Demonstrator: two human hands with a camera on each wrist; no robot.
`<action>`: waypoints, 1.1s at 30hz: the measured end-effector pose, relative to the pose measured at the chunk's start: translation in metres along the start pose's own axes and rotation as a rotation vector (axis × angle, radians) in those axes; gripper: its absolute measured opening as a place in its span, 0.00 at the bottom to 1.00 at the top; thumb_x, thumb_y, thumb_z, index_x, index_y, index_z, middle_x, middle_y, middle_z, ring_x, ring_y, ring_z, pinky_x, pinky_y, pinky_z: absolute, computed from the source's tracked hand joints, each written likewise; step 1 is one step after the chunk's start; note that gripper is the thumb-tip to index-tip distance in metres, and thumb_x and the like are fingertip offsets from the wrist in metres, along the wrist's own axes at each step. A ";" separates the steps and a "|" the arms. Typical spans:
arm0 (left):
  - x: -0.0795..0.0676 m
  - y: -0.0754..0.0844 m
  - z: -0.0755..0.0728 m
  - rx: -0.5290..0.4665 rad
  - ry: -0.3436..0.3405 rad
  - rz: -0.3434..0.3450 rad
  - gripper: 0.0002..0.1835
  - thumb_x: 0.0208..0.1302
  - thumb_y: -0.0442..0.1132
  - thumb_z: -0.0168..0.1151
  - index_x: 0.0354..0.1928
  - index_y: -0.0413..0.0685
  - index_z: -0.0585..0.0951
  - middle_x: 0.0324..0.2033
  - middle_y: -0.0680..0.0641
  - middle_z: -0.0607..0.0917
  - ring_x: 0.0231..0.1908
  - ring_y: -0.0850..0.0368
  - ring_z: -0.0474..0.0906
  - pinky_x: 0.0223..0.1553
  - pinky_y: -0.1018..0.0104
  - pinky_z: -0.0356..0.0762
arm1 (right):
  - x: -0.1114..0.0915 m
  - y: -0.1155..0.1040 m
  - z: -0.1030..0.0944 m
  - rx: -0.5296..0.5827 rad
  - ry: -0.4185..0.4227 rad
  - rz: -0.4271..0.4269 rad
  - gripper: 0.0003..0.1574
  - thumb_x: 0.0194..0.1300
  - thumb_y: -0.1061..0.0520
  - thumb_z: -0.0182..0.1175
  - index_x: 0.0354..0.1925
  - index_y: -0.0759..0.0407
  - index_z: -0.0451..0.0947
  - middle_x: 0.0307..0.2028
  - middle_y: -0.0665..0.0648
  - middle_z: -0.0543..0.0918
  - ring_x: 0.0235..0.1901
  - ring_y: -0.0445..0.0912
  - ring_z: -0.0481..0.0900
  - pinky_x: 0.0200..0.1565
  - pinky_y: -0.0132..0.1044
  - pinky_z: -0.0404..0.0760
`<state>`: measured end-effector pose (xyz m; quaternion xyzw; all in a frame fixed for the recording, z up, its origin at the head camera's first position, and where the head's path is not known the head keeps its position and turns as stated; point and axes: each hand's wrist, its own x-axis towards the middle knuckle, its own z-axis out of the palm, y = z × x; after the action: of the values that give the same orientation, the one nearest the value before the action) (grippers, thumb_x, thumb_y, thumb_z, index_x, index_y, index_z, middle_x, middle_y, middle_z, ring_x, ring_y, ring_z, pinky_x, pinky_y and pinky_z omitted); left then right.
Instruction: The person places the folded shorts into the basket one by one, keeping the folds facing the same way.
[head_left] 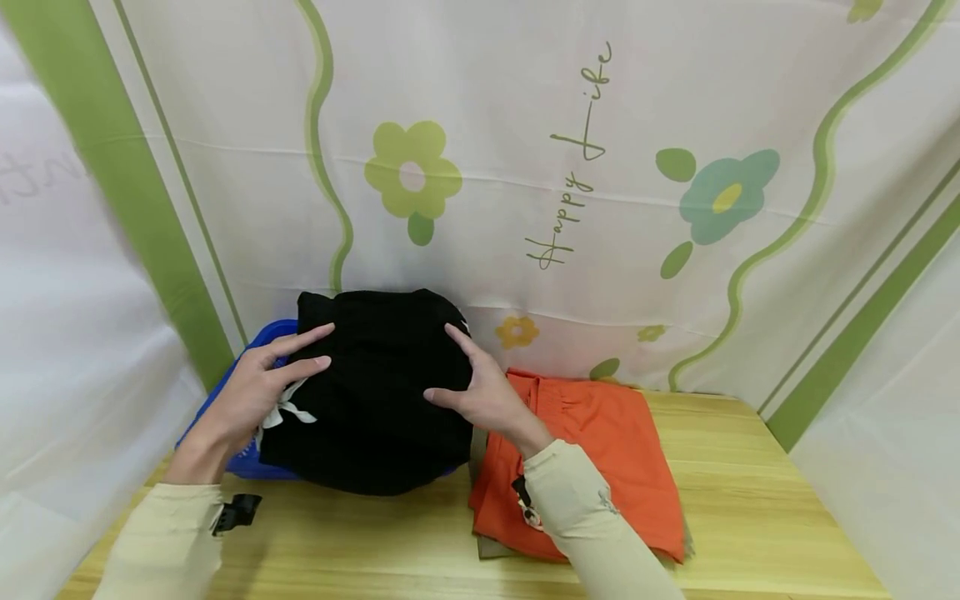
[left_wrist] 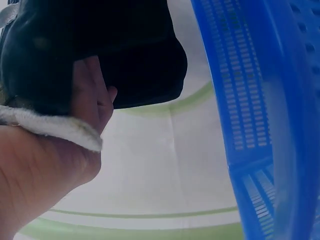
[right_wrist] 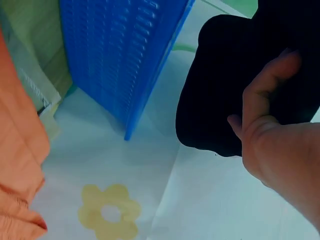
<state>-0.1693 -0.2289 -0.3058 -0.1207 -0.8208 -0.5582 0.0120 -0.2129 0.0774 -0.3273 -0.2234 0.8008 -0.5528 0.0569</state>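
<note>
Both hands hold a folded black garment (head_left: 382, 392) with a white drawstring (head_left: 288, 408) above a blue plastic basket (head_left: 262, 469). At its left side, my left hand (head_left: 251, 387) has thumb and forefinger on top, while other fingers go underneath in the left wrist view. My right hand (head_left: 491, 396) grips the opposite side, thumb and forefinger spread over the cloth and fingers bent beneath it. A gap shows between the garment and the perforated basket wall (left_wrist: 240, 90) in the left wrist view. Most of the basket is hidden under the garment in the head view.
Right of the basket, a folded orange garment (head_left: 600, 450) with a gathered waistband lies over a grey-brown cloth (head_left: 495, 548) on the wooden table (head_left: 765, 500). A white curtain (head_left: 480, 100) with printed flowers hangs behind, and white sheets (head_left: 45, 275) stand at the sides.
</note>
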 end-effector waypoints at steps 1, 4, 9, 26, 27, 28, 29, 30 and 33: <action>0.000 -0.001 -0.002 0.001 0.001 -0.003 0.33 0.75 0.50 0.59 0.77 0.55 0.65 0.79 0.43 0.49 0.78 0.38 0.36 0.69 0.27 0.41 | 0.002 0.001 0.002 0.001 -0.002 -0.001 0.60 0.61 0.59 0.73 0.81 0.43 0.51 0.79 0.47 0.50 0.77 0.46 0.46 0.74 0.54 0.54; 0.000 -0.004 -0.007 0.008 0.007 -0.017 0.33 0.74 0.51 0.60 0.77 0.54 0.66 0.79 0.43 0.48 0.78 0.38 0.35 0.69 0.27 0.40 | 0.006 0.002 0.009 0.004 -0.013 0.002 0.60 0.61 0.59 0.72 0.81 0.43 0.50 0.79 0.49 0.49 0.78 0.48 0.46 0.73 0.55 0.53; 0.001 -0.008 -0.013 0.011 0.018 -0.040 0.33 0.74 0.52 0.60 0.77 0.54 0.66 0.79 0.42 0.50 0.77 0.38 0.35 0.70 0.28 0.39 | 0.011 0.004 0.016 -0.025 -0.025 0.023 0.60 0.62 0.57 0.72 0.81 0.42 0.49 0.80 0.50 0.47 0.78 0.51 0.45 0.73 0.56 0.54; 0.008 -0.030 -0.020 0.056 0.025 -0.046 0.35 0.72 0.51 0.63 0.77 0.53 0.65 0.79 0.39 0.49 0.77 0.35 0.35 0.69 0.27 0.39 | 0.025 0.021 0.034 -0.037 -0.045 0.055 0.60 0.64 0.57 0.72 0.82 0.42 0.47 0.80 0.51 0.47 0.78 0.52 0.46 0.72 0.57 0.58; 0.009 -0.031 -0.020 0.059 0.024 -0.047 0.35 0.72 0.51 0.63 0.77 0.53 0.65 0.79 0.39 0.48 0.77 0.35 0.34 0.68 0.26 0.39 | 0.025 0.022 0.035 -0.038 -0.047 0.061 0.60 0.64 0.57 0.71 0.82 0.42 0.47 0.80 0.50 0.47 0.78 0.52 0.46 0.71 0.57 0.59; 0.009 -0.032 -0.020 0.060 0.022 -0.048 0.35 0.72 0.51 0.63 0.77 0.53 0.65 0.79 0.38 0.48 0.77 0.35 0.34 0.68 0.26 0.39 | 0.026 0.022 0.036 -0.038 -0.048 0.066 0.60 0.64 0.58 0.71 0.82 0.42 0.46 0.80 0.50 0.47 0.78 0.52 0.46 0.71 0.56 0.59; 0.009 -0.034 -0.020 0.062 0.020 -0.049 0.35 0.72 0.51 0.63 0.78 0.53 0.65 0.79 0.38 0.48 0.77 0.34 0.34 0.68 0.25 0.39 | 0.026 0.022 0.037 -0.039 -0.048 0.071 0.61 0.64 0.59 0.71 0.82 0.42 0.46 0.80 0.50 0.47 0.78 0.51 0.46 0.71 0.56 0.59; 0.010 -0.035 -0.020 0.064 0.018 -0.050 0.36 0.72 0.51 0.63 0.78 0.53 0.65 0.79 0.38 0.48 0.77 0.34 0.34 0.68 0.25 0.39 | 0.027 0.023 0.038 -0.042 -0.047 0.074 0.61 0.64 0.59 0.71 0.82 0.42 0.46 0.80 0.50 0.47 0.78 0.51 0.46 0.71 0.55 0.60; 0.011 -0.038 -0.021 0.077 0.009 -0.053 0.36 0.73 0.51 0.63 0.78 0.53 0.64 0.79 0.38 0.48 0.77 0.34 0.34 0.67 0.25 0.41 | 0.029 0.026 0.042 -0.049 -0.040 0.083 0.61 0.63 0.60 0.72 0.82 0.43 0.47 0.80 0.51 0.48 0.78 0.51 0.47 0.72 0.55 0.60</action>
<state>-0.1903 -0.2591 -0.3313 -0.0957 -0.8445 -0.5269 0.0057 -0.2324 0.0367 -0.3622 -0.2023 0.8213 -0.5257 0.0902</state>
